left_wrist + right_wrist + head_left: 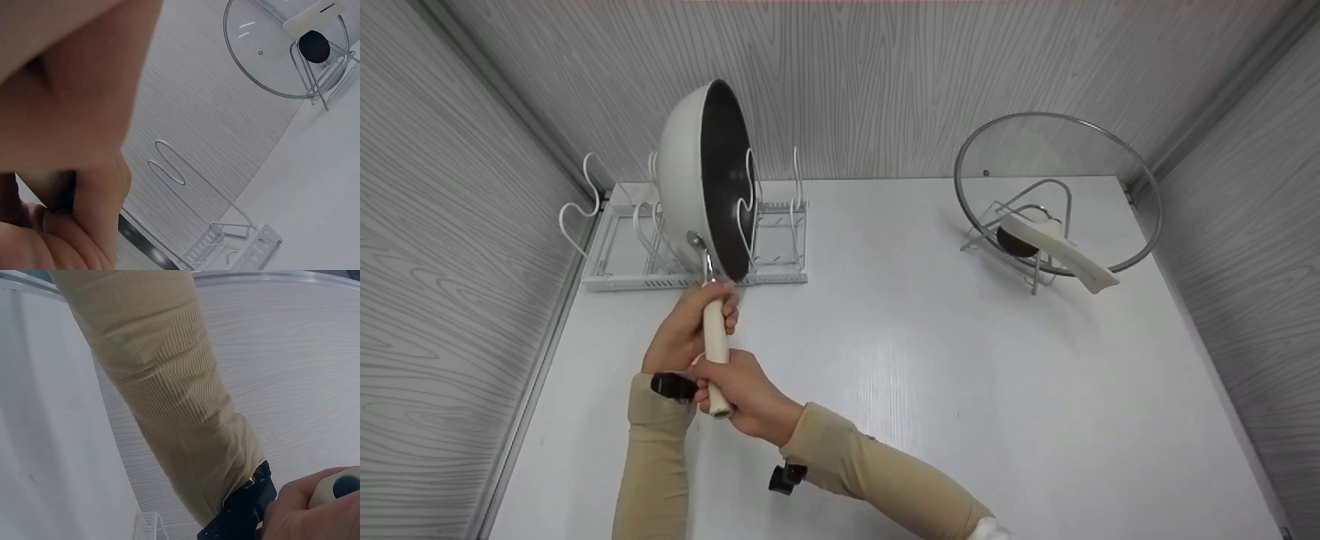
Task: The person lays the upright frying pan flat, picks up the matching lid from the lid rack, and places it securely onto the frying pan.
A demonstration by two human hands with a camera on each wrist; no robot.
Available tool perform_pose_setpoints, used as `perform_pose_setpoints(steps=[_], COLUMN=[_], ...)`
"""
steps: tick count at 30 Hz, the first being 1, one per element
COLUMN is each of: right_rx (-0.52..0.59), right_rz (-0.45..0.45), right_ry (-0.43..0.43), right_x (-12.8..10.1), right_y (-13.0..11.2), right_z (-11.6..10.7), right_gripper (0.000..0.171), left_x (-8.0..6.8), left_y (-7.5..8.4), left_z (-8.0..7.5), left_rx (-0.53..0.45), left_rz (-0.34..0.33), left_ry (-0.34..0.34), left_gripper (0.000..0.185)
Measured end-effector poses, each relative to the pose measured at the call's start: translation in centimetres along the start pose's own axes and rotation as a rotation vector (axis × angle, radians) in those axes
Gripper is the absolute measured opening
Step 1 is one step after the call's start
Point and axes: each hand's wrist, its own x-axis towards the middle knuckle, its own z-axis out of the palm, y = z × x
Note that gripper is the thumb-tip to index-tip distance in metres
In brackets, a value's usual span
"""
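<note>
Both sleeved forearms reach up from the near edge of the white desk (930, 360) to one cream handle (715, 337). Nearest the butt end, the right hand (746, 396) curls its fingers round the handle; just ahead of it the left hand (684, 330) wraps the handle closer to the pan. From these grips the long axis runs away from the person and upward to the white frying pan (705, 180), which stands on edge, dark inside facing right, its lower rim among the wire dividers of the pan rack (690, 247). Well apart on the right, a glass lid (1057, 187) leans in its own stand (1020, 225).
</note>
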Motion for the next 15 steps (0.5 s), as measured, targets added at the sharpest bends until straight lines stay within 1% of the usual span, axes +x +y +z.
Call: perform_pose_setpoints(steps=[1, 2, 4, 6, 11, 13, 15], right_rx=[-0.013, -0.024, -0.043, -0.050, -0.061, -0.068, -0.077], right_rz=[-0.001, -0.001, -0.008, -0.025, -0.061, -0.070, -0.082], right_ry=[0.004, 0.006, 0.015, 0.023, 0.030, 0.030, 0.030], right_x=[0.02, 0.02, 0.00, -0.05, -0.08, -0.06, -0.01], right_y=[-0.03, -0.08, -0.18, -0.29, -0.31, -0.19, -0.03], right_z=[0.02, 0.06, 0.17, 0.29, 0.46, 0.42, 0.38], right_gripper=[0.007, 0.008, 0.008, 0.008, 0.009, 0.010, 0.010], left_x=[0.04, 0.04, 0.02, -0.06, -0.29, -0.33, -0.36], left_y=[-0.01, -0.02, -0.01, 0.00, -0.07, -0.14, -0.21], left_z=[-0.01, -0.01, 0.00, 0.15, 0.62, 0.75, 0.82], left_rx=[0.029, 0.038, 0.026, -0.026, -0.199, -0.228, -0.227], left_rz=[0.008, 0.015, 0.020, 0.022, 0.020, 0.022, 0.023], left_ry=[-0.007, -0.012, -0.020, -0.026, -0.032, -0.032, -0.028], left_gripper=[0.022, 0.023, 0.022, 0.017, 0.007, 0.007, 0.007])
